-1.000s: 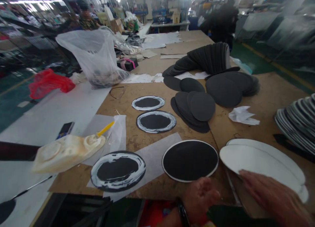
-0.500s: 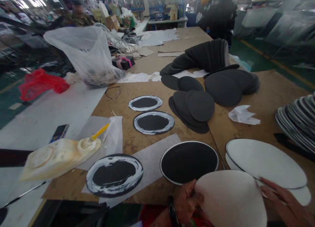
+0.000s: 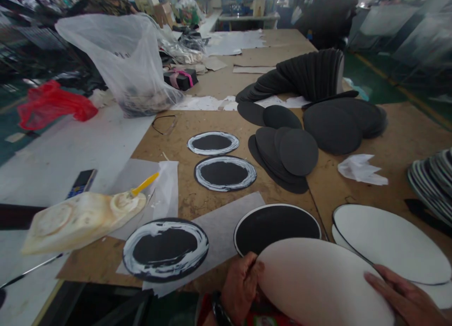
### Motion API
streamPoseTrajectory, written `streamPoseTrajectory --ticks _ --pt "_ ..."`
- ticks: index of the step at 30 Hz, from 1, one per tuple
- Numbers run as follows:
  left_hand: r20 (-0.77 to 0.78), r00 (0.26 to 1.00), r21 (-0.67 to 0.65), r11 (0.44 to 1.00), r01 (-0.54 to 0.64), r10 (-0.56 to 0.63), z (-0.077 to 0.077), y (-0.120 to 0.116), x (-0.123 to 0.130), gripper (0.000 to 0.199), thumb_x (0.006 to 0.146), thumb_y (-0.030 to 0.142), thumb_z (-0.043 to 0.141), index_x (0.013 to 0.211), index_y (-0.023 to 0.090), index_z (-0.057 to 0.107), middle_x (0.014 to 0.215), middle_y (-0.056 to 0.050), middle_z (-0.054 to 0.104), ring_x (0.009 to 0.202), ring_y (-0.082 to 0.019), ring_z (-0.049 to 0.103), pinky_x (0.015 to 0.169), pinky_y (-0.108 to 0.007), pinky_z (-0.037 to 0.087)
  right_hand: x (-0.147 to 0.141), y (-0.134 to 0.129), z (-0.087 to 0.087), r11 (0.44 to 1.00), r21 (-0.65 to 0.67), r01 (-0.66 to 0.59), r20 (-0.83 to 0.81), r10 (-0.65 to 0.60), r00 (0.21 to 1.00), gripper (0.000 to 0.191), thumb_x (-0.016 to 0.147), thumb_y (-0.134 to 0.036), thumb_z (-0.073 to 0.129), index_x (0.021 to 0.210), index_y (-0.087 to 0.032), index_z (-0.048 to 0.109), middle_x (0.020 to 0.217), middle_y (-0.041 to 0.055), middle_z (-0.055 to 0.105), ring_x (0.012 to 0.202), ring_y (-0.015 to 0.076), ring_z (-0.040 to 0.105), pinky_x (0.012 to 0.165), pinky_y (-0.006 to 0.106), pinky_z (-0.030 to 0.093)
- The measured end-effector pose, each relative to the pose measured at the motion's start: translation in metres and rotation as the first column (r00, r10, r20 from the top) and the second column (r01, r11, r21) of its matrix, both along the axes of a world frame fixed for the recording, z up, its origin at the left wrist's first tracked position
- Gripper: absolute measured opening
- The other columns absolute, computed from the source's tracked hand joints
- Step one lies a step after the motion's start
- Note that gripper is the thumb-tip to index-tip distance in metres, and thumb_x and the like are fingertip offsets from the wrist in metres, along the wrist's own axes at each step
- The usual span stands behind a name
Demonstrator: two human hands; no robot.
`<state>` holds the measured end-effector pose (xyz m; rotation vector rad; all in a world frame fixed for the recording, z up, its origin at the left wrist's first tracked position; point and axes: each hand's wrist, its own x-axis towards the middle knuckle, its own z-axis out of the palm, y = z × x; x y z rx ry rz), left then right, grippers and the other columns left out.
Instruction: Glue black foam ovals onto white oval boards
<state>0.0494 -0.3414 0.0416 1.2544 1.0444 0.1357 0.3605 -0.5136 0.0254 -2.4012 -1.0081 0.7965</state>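
A pale oval panel [image 3: 321,281] is held between both hands at the bottom right. My left hand [image 3: 242,283], a dark bracelet at its wrist, is closed on the panel's left edge. On its right edge lie the fingers of my right hand [image 3: 402,293], closed on it. Just behind the panel is a black oval with a white rim [image 3: 277,227]. To the left, a black oval with a smeared white ring [image 3: 165,249] rests partly on thin paper. Two similar ringed ovals [image 3: 225,174] [image 3: 213,142] lie farther back. White ovals [image 3: 391,241] are beside my right hand.
A cream container [image 3: 81,220] with a yellow-handled tool [image 3: 146,183] stands at left near a phone [image 3: 82,182]. Dark ovals [image 3: 298,151] spread behind, with a stack [image 3: 432,184] at far right. A plastic bag [image 3: 123,62] and a person [image 3: 109,3] are farther back.
The pale panel has moved left and turned wider across the view, its left edge now overlapping the white-rimmed black oval. My left hand has shifted left with it. The view has shifted slightly.
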Motion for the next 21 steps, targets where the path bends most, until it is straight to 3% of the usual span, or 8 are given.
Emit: streamPoseTrajectory --ticks 2,4,8,13,21 --pt "-0.237 0.971 0.262 0.961 0.087 -0.023 0.001 0.011 -0.008 0.035 0.089 0.043 0.034 0.069 0.018 0.049 0.061 0.002 0.048 0.057 -0.011 0.05 0.054 -0.022 0.039 -0.011 0.041 0.008 0.998 -0.057 0.016 -0.068 -0.02 0.997 0.042 0.073 -0.057 0.05 0.088 -0.024 0.07 0.079 0.003 0.072 0.07 0.0264 0.067 0.057 0.033 0.054" --pt "-0.432 0.902 0.419 0.884 0.205 -0.004 0.0 0.024 -0.011 0.034 0.09 0.035 0.033 0.066 0.019 0.051 0.061 0.0 0.054 0.063 -0.014 0.054 0.061 -0.025 0.037 -0.02 0.079 0.012 1.0 -0.02 0.008 0.027 -0.007 1.0 0.045 0.072 -0.059 0.049 0.089 -0.023 0.069 0.085 0.0035 0.071 0.077 0.0257 0.065 0.065 0.034 0.053" --pt "-0.671 0.741 0.457 0.802 0.384 0.028 -0.003 0.043 -0.011 0.032 0.091 0.033 0.035 0.073 0.02 0.058 0.07 -0.004 0.066 0.072 -0.018 0.062 0.062 -0.027 0.035 -0.031 0.124 0.001 0.998 0.032 -0.061 0.195 0.053 0.979 0.047 0.071 -0.059 0.046 0.085 -0.02 0.068 0.088 0.008 0.069 0.082 0.0266 0.063 0.075 0.038 0.049" --pt "-0.754 0.656 0.414 0.793 0.447 0.024 -0.007 0.052 -0.007 0.033 0.091 0.035 0.034 0.08 0.021 0.062 0.078 -0.006 0.069 0.078 -0.022 0.065 0.061 -0.028 0.035 -0.032 0.137 -0.019 0.993 -0.01 -0.115 0.275 0.113 0.955 0.046 0.074 -0.057 0.045 0.089 -0.018 0.066 0.091 0.0101 0.069 0.084 0.0269 0.063 0.075 0.038 0.048" --pt "-0.73 0.683 0.406 0.798 0.446 -0.01 -0.009 0.06 -0.009 0.036 0.091 0.036 0.034 0.073 0.021 0.061 0.076 -0.003 0.069 0.077 -0.018 0.064 0.062 -0.026 0.035 -0.025 0.136 -0.023 0.988 -0.04 -0.148 0.251 0.153 0.956 0.043 0.076 -0.056 0.046 0.091 -0.02 0.066 0.092 0.0072 0.07 0.081 0.0247 0.063 0.072 0.036 0.047"
